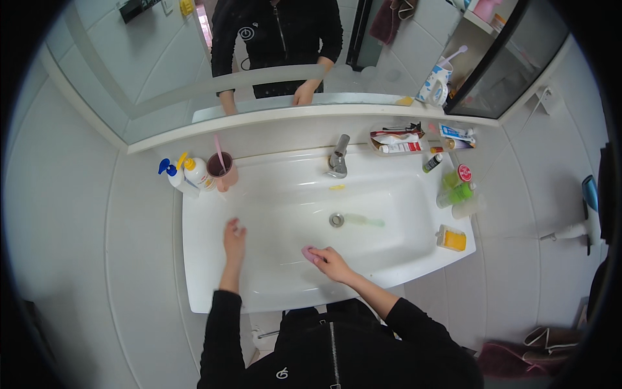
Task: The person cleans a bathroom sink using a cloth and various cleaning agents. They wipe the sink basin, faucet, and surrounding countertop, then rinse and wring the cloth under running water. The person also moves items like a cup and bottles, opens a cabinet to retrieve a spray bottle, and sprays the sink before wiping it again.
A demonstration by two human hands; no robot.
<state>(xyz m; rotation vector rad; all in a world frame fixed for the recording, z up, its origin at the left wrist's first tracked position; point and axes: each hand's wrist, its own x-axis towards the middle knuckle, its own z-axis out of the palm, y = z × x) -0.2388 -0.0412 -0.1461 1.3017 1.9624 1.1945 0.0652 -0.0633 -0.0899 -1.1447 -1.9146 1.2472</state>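
My right hand (334, 265) is over the front part of the white washbasin (291, 204), pinching a small pink sponge or cloth (309, 253) between thumb and fingers. Above the basin's left side, my left hand (234, 240) is raised with its fingers loosely curled and apart; it is slightly blurred, and I see nothing held in it. Near the metal drain (336, 220) lies a brush-like thing with a pale green handle (374, 222). A chrome faucet (339, 158) stands at the back, with a small yellow piece (336, 186) just below it.
Two pump bottles (197, 172) and a pink mug (223, 175) holding a toothbrush stand on the back left corner. A clear tray of tubes (398, 138), several bottles (457, 194) and a yellow sponge or soap (455, 240) line the right side. Above is a mirror cabinet (272, 116).
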